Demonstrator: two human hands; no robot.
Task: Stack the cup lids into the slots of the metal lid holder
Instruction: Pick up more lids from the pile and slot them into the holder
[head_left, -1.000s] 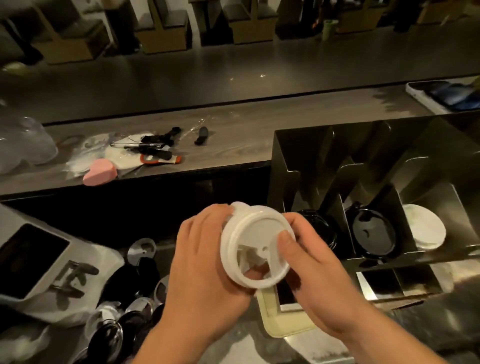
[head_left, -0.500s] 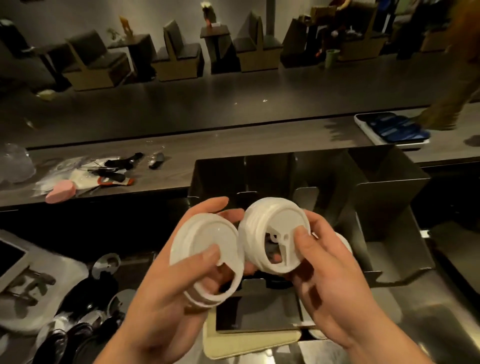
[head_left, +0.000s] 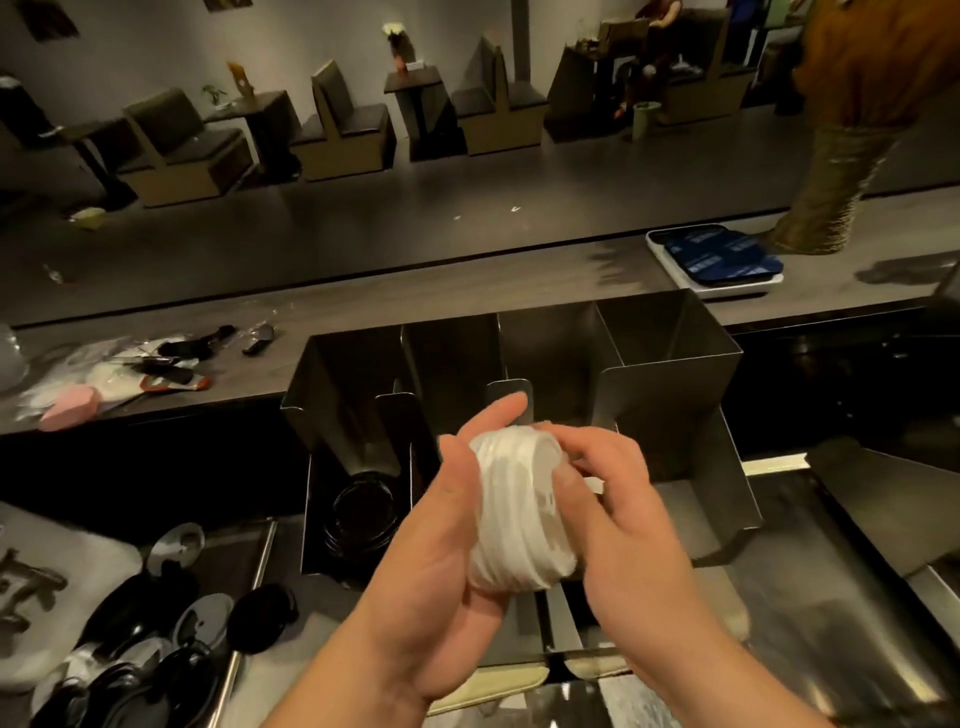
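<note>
Loose black lids (head_left: 156, 639) are heaped at the left edge of the steel counter (head_left: 831, 597), outside the holder and not yet slotted. The metal lid holder (head_left: 670, 374) is stood at the counter's back edge, against the raised bar top. In its leftmost slot a stack of black lids (head_left: 363, 514) is already seated at the bottom, so at least one slot is judged started.

The stack of white lids (head_left: 519, 509) is held in the air in front of the holder's middle slots, clear of the counter and not in any slot. The left hand (head_left: 441, 545) is cupped against the stack's left side, fingers curled round it, one finger stretched up past the top. The right hand (head_left: 623, 519) is wrapped over the right side, fingers bent over the upper rim. The stack is squeezed between both hands, which is judged to be a squaring-up before insertion.

The middle slots are hidden behind the hands, so their contents cannot be told. No lids are seen on the visible floor of the rightmost slot.

Progress is judged partial: black lids partly loaded, white stack gathered but not placed. Left to do: the white stack to be dropped into a free slot, and the loose black lids at the left edge to be collected and stacked.
</note>
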